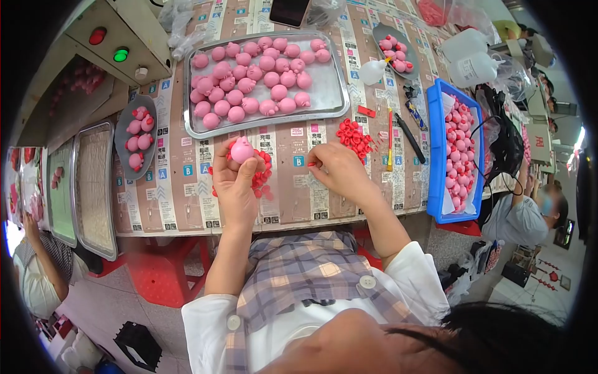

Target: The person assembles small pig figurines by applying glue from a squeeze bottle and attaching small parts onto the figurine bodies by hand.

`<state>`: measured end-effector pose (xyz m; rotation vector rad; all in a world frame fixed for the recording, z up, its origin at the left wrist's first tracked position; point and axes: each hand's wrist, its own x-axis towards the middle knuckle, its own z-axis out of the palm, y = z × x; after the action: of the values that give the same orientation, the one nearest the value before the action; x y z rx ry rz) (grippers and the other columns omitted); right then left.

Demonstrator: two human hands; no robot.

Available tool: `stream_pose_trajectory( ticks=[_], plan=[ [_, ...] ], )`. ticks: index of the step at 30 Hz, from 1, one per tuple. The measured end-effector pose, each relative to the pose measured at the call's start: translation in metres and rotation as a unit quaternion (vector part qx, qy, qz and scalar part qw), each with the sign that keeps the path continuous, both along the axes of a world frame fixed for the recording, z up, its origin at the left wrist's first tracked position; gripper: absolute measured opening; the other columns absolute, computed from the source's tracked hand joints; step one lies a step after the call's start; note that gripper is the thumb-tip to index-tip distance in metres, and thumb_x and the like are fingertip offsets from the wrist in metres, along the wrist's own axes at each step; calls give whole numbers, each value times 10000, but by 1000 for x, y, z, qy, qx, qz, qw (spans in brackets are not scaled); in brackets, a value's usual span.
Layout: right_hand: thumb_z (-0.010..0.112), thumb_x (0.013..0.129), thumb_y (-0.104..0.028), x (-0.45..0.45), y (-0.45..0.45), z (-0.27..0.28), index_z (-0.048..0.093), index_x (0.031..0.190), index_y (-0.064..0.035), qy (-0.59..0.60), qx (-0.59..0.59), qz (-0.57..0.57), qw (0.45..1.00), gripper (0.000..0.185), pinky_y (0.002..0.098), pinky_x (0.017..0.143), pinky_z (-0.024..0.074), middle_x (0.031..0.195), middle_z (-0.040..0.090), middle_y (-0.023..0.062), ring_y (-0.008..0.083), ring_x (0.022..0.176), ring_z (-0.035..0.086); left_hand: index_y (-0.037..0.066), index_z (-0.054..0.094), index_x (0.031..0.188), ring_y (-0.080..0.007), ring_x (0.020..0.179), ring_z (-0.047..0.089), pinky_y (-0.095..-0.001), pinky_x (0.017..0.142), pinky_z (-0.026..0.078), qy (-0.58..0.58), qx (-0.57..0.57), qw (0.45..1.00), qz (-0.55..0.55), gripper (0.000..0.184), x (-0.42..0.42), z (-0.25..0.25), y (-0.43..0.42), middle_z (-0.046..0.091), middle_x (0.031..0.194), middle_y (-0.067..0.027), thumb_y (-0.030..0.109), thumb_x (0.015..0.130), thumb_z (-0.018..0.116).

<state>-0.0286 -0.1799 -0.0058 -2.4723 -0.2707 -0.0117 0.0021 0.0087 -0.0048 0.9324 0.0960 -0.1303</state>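
Note:
My left hand (235, 187) is closed round a pink ball-shaped figure (242, 150), held up between thumb and fingers. Small red pieces (261, 176) lie on the table beside that hand, partly covered by it. My right hand (341, 169) pinches a small red piece (312, 164) at its fingertips, a short way to the right of the figure. Just beyond the right hand is another pile of red pieces (354, 138). Behind both hands, a metal tray (324, 111) holds many plain pink figures (272, 78).
A blue bin (437, 156) of pink-and-red figures stands at the right. Grey plates (148, 106) with figures sit left and at the back. A white squeeze bottle (372, 72), a black pen-like tool (410, 138) and a phone (289, 10) lie about. A machine (118, 31) stands left; people work both sides.

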Motion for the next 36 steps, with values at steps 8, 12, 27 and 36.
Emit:
stream_pose_trajectory(
  ticks=[8,12,27,36],
  plan=[
    [646,628,-55,-4,27,20,549,790,-72,-229,128,22,965,189,320,621,428,808,554,58,227,707,523,40,408,1106,-86,717,554,-192,616,447,84,-33,984,-154,347,-16,-7,-16,570,858,-46,17,781,528],
    [651,623,-65,-6,27,16,543,769,-80,-250,105,29,962,182,326,625,423,854,543,49,231,727,511,42,389,1145,-106,788,555,-205,646,464,120,-113,970,-176,423,-19,-3,-19,544,921,-35,128,782,590],
    [643,697,-142,41,-70,18,545,963,-32,-252,272,-352,859,304,311,712,420,884,551,96,215,793,524,64,399,1098,-121,791,566,-232,645,509,132,-123,973,-144,400,-12,-6,-11,551,873,-60,51,754,603],
    [632,721,-195,100,-133,-40,508,1030,-4,-95,230,-288,925,383,282,751,427,954,573,133,167,897,548,104,379,1138,-125,696,566,-232,614,511,110,-104,982,-113,393,-13,-16,-4,542,861,-75,111,793,569]
  ],
)
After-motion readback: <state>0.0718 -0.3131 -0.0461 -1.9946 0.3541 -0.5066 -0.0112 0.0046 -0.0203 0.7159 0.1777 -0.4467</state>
